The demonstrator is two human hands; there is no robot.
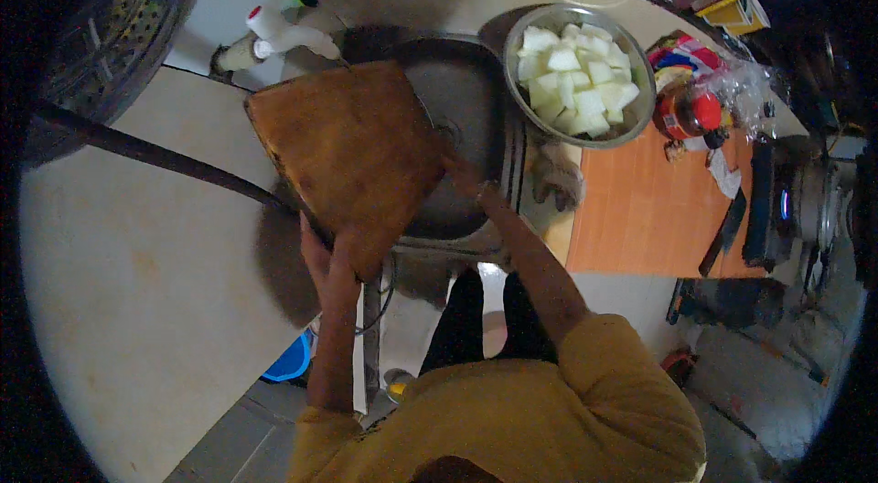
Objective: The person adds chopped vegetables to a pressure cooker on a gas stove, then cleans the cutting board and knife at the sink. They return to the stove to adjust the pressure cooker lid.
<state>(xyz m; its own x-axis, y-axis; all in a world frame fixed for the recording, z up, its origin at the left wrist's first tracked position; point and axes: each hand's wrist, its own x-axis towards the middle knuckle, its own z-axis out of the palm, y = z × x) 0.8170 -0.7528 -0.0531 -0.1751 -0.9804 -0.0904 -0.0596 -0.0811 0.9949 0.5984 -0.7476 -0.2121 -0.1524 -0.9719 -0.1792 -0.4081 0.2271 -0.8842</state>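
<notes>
A thick wooden cutting board [350, 154] is held tilted over the left part of the steel sink [473, 92], its top edge close under the white faucet [295, 37]. At its lower corner my left hand [333, 263] grips the board, thumb on the near face and the other fingers at its left edge. My right hand [463, 175] is at the board's right corner, above the basin; its fingers blur into the wood. Part of the basin is hidden behind the board. I cannot tell whether water is running.
Right of the sink stands a steel bowl [516, 105] of pale cut chunks [579, 81]. An orange-brown board [638, 208] carries a knife [724, 232] and a red-lidded jar [686, 114]. A grey cloth [557, 178] lies beside the sink. A dark strap-like bar [164, 154] crosses the left counter.
</notes>
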